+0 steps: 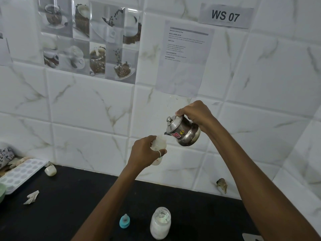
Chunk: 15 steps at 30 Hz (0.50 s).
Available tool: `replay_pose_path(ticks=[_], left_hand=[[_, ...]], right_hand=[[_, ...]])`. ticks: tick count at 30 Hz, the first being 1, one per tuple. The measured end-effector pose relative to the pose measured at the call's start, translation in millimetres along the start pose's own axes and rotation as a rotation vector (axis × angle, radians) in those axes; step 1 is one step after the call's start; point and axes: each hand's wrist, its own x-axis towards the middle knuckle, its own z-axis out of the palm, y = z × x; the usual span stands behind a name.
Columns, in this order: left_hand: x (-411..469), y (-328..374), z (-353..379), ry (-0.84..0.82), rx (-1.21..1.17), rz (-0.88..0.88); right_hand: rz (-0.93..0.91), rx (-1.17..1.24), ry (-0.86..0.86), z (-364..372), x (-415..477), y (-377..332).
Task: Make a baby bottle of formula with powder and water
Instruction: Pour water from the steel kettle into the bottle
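Note:
My left hand (145, 153) grips a small translucent baby bottle (159, 143), held up in the air with its open mouth tilted to the right. My right hand (196, 113) holds a small steel kettle (185, 131) by its handle, tipped left so its spout touches the bottle's mouth. Down on the black counter (73, 206) stand a clear jar of white powder (160, 222) with a scoop inside and, left of it, the bottle's blue teat cap (124, 221).
A white tiled wall rises behind the counter. At the left edge lie a white moulded tray (20, 173), a small white cap-like piece (50, 170), a crumpled paper scrap (32, 197) and a green rim (2, 192). A metal object (251, 237) shows at the bottom right.

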Motion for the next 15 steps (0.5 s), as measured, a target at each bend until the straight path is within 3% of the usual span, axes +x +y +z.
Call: replay_pose_path(ticks=[15], left_hand=[[2.4, -2.5, 1.0, -0.002, -0.002, 0.000]], right_hand=[[0.004, -0.059, -0.041, 0.5, 5.4, -3.9]])
